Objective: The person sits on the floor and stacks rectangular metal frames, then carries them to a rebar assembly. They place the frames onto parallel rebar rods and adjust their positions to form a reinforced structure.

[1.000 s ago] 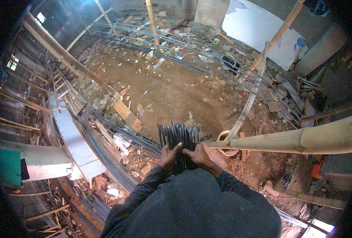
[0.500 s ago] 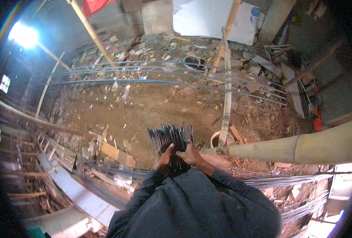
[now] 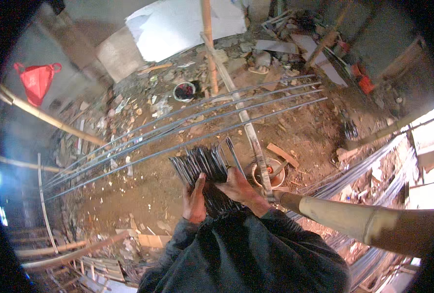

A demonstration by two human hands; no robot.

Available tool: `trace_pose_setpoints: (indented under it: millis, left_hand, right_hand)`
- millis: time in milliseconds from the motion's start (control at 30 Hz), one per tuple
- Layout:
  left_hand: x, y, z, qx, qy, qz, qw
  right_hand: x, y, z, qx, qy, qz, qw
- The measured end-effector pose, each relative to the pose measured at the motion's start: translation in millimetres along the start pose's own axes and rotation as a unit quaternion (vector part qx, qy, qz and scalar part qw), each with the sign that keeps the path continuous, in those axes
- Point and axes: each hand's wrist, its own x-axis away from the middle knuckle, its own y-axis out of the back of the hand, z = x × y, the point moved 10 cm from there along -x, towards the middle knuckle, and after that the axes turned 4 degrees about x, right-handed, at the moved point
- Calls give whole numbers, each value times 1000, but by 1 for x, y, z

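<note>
Held in front of my body is a thick stack of dark rebar stirrups [image 3: 197,163], rectangular loops of bent bar packed side by side. My left hand [image 3: 194,198] is closed on the near left part, thumb lying up along it. My right hand [image 3: 241,188] grips the right side, its fingers partly hidden by the stack. At the right end one loop [image 3: 231,151] stands slightly apart, so its open rectangle shows. The lower part of the stack reaches down toward my dark clothing.
Long steel bars [image 3: 288,110] run across ahead, beside a wooden strip [image 3: 250,132]. At the right are a white bucket [image 3: 282,181] and a thick bamboo pole [image 3: 334,212]. Farther off stand another bucket [image 3: 175,93] and a white sheet [image 3: 178,29]; a red bag [image 3: 36,83] hangs left.
The view has turned rightward, shifting the surroundings. The stack stays in both hands and appears a little larger and more tilted, with the rightmost loop spread farther from the rest.
</note>
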Motion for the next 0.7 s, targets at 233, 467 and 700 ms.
trace_pose_setpoints:
  millis: [233, 467, 700]
  left_hand:
    - [-59, -110, -53, -107, 18, 191, 976]
    - [-74, -238, -89, -359, -195, 387, 827]
    - [-83, -352, -17, -403, -192, 471, 761]
  right_hand:
    - [-35, 73, 15, -414, 96, -151, 893]
    - [-27, 152, 7, -450, -83, -300, 837]
    - [16, 228, -11, -315, -160, -537, 767]
